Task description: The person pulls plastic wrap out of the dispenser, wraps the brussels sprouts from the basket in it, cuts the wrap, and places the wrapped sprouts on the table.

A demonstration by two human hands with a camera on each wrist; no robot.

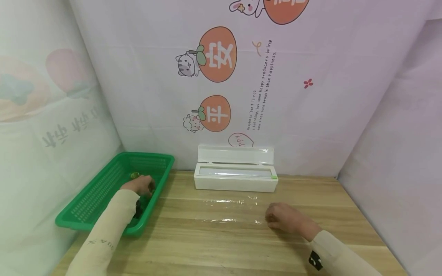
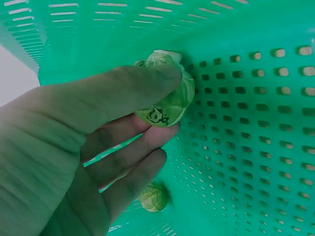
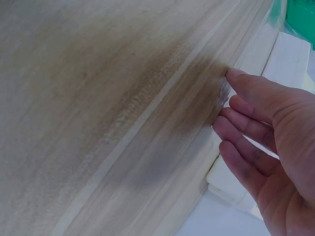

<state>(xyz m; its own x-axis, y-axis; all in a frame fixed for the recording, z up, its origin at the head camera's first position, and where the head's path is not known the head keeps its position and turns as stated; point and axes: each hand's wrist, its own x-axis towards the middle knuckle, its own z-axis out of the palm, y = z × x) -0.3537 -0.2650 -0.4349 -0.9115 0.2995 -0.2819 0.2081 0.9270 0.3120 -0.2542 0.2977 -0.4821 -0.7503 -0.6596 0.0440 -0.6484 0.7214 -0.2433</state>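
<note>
My left hand reaches down into the green basket at the left. In the left wrist view its thumb and fingers pinch a Brussels sprout, pale at one end and with a dark-edged mark on its leaves. A second Brussels sprout lies on the basket floor beyond the fingertips. My right hand rests low over the table, its fingers loosely bent. Just left of those fingertips, a sheet of clear cling film lies flat on the wood. Nothing shows between the thumb and fingers in the right wrist view.
Behind the film stands a white cling film dispenser with its lid raised and a green tab at its right end. The wooden table is bounded by white printed cloth at the back and sides.
</note>
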